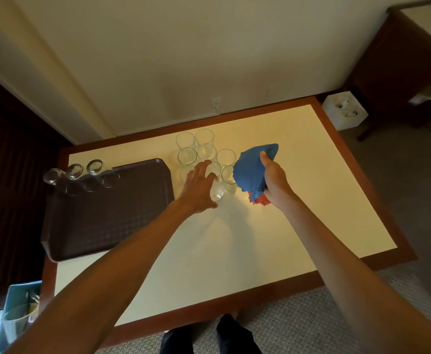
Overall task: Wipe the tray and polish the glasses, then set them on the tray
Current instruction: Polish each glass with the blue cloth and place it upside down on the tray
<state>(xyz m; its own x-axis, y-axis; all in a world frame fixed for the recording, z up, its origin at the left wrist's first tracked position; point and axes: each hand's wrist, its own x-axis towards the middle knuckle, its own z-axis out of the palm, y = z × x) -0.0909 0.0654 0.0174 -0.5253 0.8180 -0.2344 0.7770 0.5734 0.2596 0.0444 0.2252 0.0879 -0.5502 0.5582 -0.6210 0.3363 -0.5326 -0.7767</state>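
Glass (217, 193) gripped by L hand (200, 186); R hand (275, 175) clutches blue cloth (251, 167) at 3 o'clock; tray (107, 226) w/ 3 glasses (73, 172) at 9

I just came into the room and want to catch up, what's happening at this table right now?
A person is working through a batch of glasses at a table. The right hand grips a blue cloth. The left hand reaches over one glass at the near edge of the group of glasses standing on the table; whether it grips it yet is unclear. A few finished glasses sit along the far edge of the brown tray.
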